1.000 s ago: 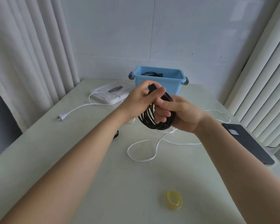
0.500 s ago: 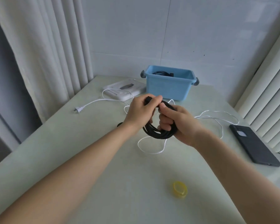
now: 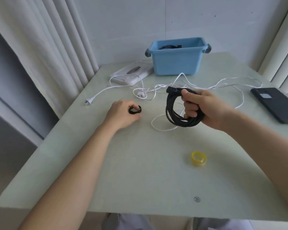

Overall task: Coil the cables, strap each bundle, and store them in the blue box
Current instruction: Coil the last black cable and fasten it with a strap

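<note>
My right hand grips a coiled black cable and holds it upright just above the table, its plug end sticking out at the top left. My left hand is down on the table to the left and pinches a small rolled black strap. A loose white cable sprawls across the table behind both hands, its plug lying at the left. The blue box stands at the back with a black cable bundle inside.
A rolled yellow strap lies near the front, right of centre. A white flat device sits left of the box. A dark phone lies at the right edge. Curtains hang on both sides.
My left hand let go of the coil and moved left and down to the black strap. My right hand keeps the coil alone. The view shifted so the table sits further right.
</note>
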A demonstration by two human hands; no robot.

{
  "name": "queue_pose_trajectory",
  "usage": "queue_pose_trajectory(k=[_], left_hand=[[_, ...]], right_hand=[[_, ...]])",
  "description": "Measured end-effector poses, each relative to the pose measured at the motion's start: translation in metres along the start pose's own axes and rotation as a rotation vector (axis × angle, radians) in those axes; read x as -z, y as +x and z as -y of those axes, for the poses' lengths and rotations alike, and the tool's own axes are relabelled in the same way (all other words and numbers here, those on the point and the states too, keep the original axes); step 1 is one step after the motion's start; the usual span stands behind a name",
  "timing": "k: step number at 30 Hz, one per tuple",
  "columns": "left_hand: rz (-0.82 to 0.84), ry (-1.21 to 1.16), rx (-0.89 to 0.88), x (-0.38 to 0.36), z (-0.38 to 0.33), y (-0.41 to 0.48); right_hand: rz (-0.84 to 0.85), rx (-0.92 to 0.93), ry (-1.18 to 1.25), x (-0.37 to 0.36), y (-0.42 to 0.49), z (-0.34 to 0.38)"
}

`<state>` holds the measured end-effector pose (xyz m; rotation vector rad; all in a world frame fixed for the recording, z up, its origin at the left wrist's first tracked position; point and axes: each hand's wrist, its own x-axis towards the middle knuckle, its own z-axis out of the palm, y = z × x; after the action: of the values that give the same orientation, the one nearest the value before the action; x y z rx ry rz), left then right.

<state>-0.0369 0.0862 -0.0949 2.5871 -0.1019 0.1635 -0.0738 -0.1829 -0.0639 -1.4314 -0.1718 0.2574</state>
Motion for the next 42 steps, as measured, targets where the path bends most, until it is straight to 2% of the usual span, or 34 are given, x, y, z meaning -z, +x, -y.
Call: queue_pose_trajectory(k=[2,4,11,16,24,32,38,42], left_hand=[[-0.021,0.053,-0.025,-0.001,0.000,-0.001],[-0.022,0.009,-0.028,-0.001,-0.003,-0.003],[0.193,-0.786,-0.097,-0.008,-0.045,-0.023],[0.331,-1.137,0.052,-0.010,-0.068,-0.038],[0.316,-1.060,0.066,-0.015,-0.061,-0.036],[0.135,-1.056,0.065,-0.016,-0.058,-0.032],[-0.182,-1.007,0.037,-0.013,-0.053,-0.030],[-0.231,-0.937,-0.060,-0.009,-0.057,-0.033]], right_hand=[[-0.003,0.001,0.009,0.000,0.000,0.000],[-0.009,0.006,0.009,0.000,-0.001,-0.001],[-0.092,0.051,-0.048,0.001,0.000,-0.004],[-0.171,0.111,-0.096,-0.002,0.002,-0.006],[-0.227,0.150,-0.159,-0.006,0.001,-0.005],[-0.212,0.115,-0.161,0.004,-0.001,0.001],[0.125,0.034,-0.300,0.011,-0.013,0.017],[0.373,0.056,-0.516,0.006,-0.024,0.021]])
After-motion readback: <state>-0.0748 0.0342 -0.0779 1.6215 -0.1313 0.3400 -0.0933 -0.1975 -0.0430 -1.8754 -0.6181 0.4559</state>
